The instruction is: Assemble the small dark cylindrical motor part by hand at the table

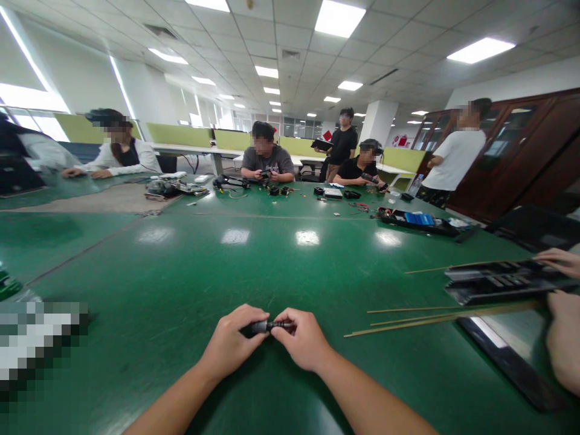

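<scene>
Low in the middle of the head view, a small dark cylindrical part [260,327] with a thinner ridged shaft [277,325] lies between both hands, above the green table [281,266]. My left hand [236,338] is closed round the thicker left end, thumb and fingers pinching it. My right hand [302,338] pinches the thin right end with thumb and fingers. Fingers cover both ends of the part, so its full shape is hidden.
At right, another person's hands [562,326] are near a black tray [502,281] and thin sticks [408,321]. A pixelated object [40,344] lies at left. Across the table are seated people, electronic parts and a black box with blue items [417,219].
</scene>
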A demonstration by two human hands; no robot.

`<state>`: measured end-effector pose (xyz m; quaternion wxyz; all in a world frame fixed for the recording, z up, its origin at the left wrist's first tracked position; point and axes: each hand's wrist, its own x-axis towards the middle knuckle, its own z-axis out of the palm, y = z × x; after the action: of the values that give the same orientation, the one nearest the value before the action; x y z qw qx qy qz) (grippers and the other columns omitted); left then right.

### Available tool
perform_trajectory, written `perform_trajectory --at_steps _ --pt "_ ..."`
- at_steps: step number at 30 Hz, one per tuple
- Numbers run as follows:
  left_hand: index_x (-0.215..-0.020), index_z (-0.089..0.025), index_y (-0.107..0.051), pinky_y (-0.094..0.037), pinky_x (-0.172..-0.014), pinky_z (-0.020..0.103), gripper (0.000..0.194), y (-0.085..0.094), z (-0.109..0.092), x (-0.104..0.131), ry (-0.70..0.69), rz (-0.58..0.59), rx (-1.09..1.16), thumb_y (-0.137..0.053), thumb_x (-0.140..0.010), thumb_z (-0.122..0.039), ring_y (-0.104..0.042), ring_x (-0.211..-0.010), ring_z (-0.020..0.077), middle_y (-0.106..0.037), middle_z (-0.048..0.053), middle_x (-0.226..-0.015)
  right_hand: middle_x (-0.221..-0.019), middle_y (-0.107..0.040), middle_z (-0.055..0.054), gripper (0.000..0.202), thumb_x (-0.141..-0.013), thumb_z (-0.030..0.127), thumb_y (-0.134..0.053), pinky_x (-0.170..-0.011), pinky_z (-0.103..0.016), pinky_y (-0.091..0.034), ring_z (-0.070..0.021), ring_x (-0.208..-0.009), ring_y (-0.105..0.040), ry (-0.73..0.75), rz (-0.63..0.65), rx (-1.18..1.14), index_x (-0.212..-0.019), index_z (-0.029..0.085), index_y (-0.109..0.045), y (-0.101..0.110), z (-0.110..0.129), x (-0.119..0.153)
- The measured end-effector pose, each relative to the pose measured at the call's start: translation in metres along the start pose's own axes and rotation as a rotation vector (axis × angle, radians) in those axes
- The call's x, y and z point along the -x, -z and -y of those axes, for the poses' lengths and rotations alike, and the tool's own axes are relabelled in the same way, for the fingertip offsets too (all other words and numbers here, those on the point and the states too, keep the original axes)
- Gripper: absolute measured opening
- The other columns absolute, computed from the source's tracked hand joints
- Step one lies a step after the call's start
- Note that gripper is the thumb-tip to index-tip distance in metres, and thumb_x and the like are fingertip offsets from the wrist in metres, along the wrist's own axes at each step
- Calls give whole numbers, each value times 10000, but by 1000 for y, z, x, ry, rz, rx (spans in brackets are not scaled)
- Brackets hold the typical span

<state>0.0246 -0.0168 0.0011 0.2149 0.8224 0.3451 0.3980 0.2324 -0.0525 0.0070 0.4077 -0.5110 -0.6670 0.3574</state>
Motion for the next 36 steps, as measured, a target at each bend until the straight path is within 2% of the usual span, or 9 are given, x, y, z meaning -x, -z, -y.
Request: perform_trajectory --at_steps 36 --pt "-1067 -242 -684 -540 -822 334 246 5 0 0 -13 3 2 -702 -825 -200 -656 -927 209 -707 58 -991 -751 -679 4 76 -849 250 -664 -575 -215 -411 -136 -656 -604 -4 5 -9 -887 189 -689 0 -1 0"
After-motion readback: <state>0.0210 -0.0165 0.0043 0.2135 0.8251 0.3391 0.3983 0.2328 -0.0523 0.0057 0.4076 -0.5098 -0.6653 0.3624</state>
